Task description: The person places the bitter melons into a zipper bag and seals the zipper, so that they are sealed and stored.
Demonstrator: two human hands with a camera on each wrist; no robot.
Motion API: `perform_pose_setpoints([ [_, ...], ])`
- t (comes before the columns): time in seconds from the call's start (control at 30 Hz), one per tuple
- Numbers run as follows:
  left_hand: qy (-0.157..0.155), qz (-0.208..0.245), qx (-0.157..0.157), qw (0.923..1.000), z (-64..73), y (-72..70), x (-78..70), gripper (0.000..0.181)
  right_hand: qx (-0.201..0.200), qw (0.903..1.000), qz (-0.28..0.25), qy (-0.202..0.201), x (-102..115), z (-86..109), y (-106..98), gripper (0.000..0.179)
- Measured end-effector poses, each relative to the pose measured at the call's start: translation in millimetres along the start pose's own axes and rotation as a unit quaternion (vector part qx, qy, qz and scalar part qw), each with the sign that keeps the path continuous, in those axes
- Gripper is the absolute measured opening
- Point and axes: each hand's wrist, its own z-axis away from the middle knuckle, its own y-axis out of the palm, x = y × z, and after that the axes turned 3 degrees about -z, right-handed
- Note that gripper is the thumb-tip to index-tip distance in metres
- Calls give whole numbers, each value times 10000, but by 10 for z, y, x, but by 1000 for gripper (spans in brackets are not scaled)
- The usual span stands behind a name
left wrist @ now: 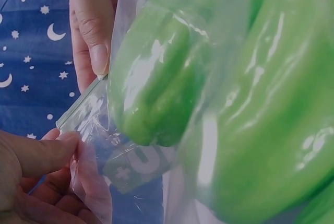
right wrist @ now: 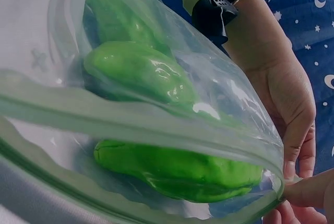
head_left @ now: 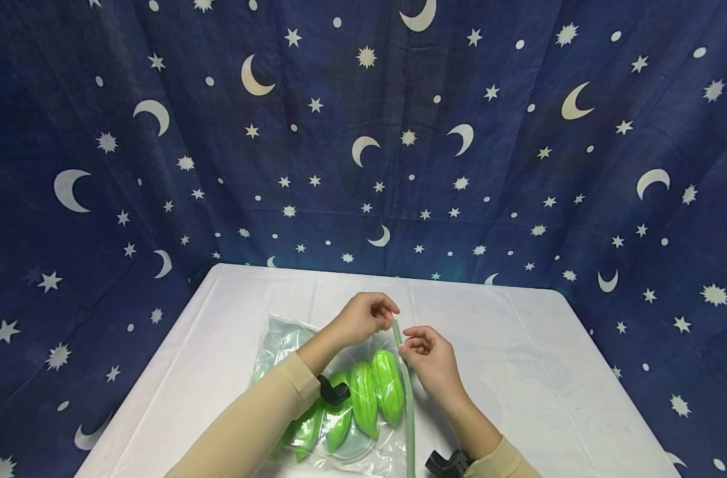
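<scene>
A clear zip bag [head_left: 409, 418] with a pale green zip strip lies on the white table. Inside are several glossy green pepper-like vegetables [head_left: 389, 392]. My left hand [head_left: 366, 318] pinches the far end of the zip strip between thumb and fingers. Just nearer me, my right hand [head_left: 431, 362] pinches the same strip. In the right wrist view the bag's two zip edges [right wrist: 130, 130] stand apart along much of the mouth and meet at the pinched corner. Both hands' fingertips show close together in the left wrist view, where green vegetables [left wrist: 156, 88] press against the film.
The white tablecloth [head_left: 518, 372] extends right of the bag and to its left. A dark blue cloth [head_left: 363, 99] with moons and stars hangs behind and at both sides. Each wrist wears a black camera, the left one [head_left: 334, 392] over the bag.
</scene>
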Motion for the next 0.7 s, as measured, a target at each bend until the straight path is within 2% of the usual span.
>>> perform_pose_setpoints([
  [0.7, -18, 84, -153, 9998, -1, -52, 72, 24, -11, 9999, 126, 3, -49, 37, 32, 30],
])
